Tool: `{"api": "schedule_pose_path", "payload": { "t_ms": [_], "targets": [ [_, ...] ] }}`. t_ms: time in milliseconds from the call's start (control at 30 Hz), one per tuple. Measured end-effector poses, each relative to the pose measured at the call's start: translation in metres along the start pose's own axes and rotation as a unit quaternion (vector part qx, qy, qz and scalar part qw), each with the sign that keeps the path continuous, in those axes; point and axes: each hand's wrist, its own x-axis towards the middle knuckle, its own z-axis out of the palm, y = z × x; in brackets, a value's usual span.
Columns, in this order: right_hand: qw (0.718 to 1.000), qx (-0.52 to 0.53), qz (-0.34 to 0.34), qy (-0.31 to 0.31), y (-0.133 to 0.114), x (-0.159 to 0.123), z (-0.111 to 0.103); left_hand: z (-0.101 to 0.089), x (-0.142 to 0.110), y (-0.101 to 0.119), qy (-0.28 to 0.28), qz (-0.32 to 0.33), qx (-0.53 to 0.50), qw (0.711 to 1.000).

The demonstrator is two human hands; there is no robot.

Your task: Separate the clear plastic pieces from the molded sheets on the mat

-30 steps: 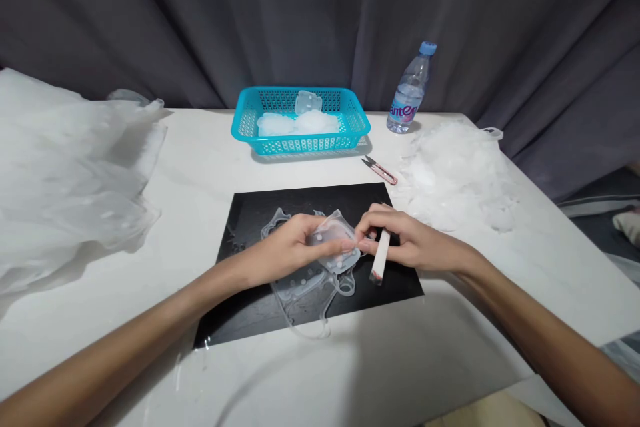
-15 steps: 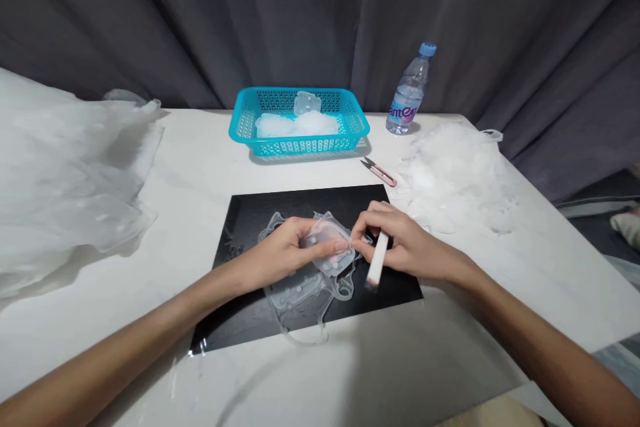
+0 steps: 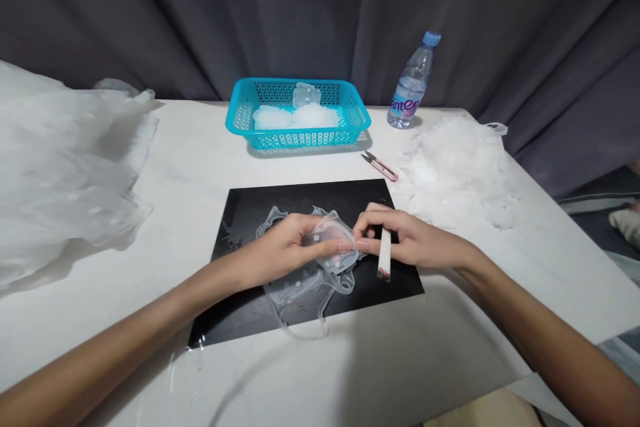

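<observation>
dark grey curtains (image 3: 280,20) hang behind a white table (image 3: 165,173), and a black mat (image 3: 240,213) lies on the table in front of the person. over the mat, the left hand (image 3: 287,250) pinches a clear plastic piece (image 3: 334,247) between thumb and fingers, and the right hand (image 3: 400,239) pinches the piece's right edge with its fingertips. a white stick (image 3: 385,255) with a red and dark end is also tucked in the right hand, pointing down toward the person. clear plastic frames (image 3: 300,290) lie on the mat under the hands. beyond the mat stands a blue basket (image 3: 300,140) with translucent pieces (image 3: 315,115) inside; to its right are small pink snips (image 3: 381,167) and a water bottle (image 3: 410,90). a white translucent heap (image 3: 455,170) lies at right, and a large plastic bag (image 3: 65,167) at left.
</observation>
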Motion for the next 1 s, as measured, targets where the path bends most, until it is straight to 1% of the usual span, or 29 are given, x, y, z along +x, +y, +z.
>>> {"api": "schedule_pose_path", "payload": {
  "t_ms": [100,167,233,300,333,400,500,567,633,700,800,933,1000],
  "targets": [
    [0.997,-0.060,-0.040,0.001,0.002,0.000,0.002,0.002,0.000,-0.001,0.005,0.025,0.013,1.000],
    [0.986,-0.141,-0.082,0.020,0.005,0.003,0.005,0.005,-0.001,-0.001,0.021,0.034,0.028,0.999],
    [0.961,-0.242,-0.122,0.054,0.008,0.007,0.010,0.007,-0.002,0.000,0.021,0.018,0.022,0.999],
    [0.934,-0.313,-0.146,0.092,0.012,0.010,0.012,0.007,-0.003,-0.001,-0.011,-0.001,0.004,1.000],
    [0.927,-0.325,-0.151,0.108,0.014,0.011,0.012,0.006,-0.003,-0.002,-0.029,-0.006,-0.005,1.000],
    [0.932,-0.304,-0.148,0.131,0.015,0.010,0.009,0.002,-0.002,-0.005,-0.047,-0.005,-0.017,0.999],
    [0.960,-0.205,-0.123,0.144,0.010,0.004,0.002,-0.005,0.001,-0.011,-0.039,0.005,-0.037,0.999],
    [0.978,-0.132,-0.095,0.130,0.004,0.000,-0.001,-0.009,0.003,-0.014,-0.036,0.010,-0.039,0.999],
    [0.988,-0.079,-0.067,0.112,0.000,-0.001,0.000,-0.011,0.004,-0.015,-0.031,0.011,-0.036,0.999],
    [0.992,-0.045,-0.048,0.105,-0.003,-0.001,0.002,-0.012,0.004,-0.017,-0.027,0.017,-0.033,0.999],
    [0.993,-0.018,-0.033,0.111,-0.005,0.000,0.006,-0.013,0.004,-0.018,-0.020,0.036,-0.020,0.999],
    [0.993,-0.024,-0.028,0.113,-0.004,0.000,0.009,-0.014,0.004,-0.018,-0.025,0.054,-0.016,0.998],
    [0.991,-0.027,-0.036,0.122,-0.003,0.000,0.010,-0.013,0.003,-0.017,-0.029,0.061,-0.017,0.998]
  ]
}}
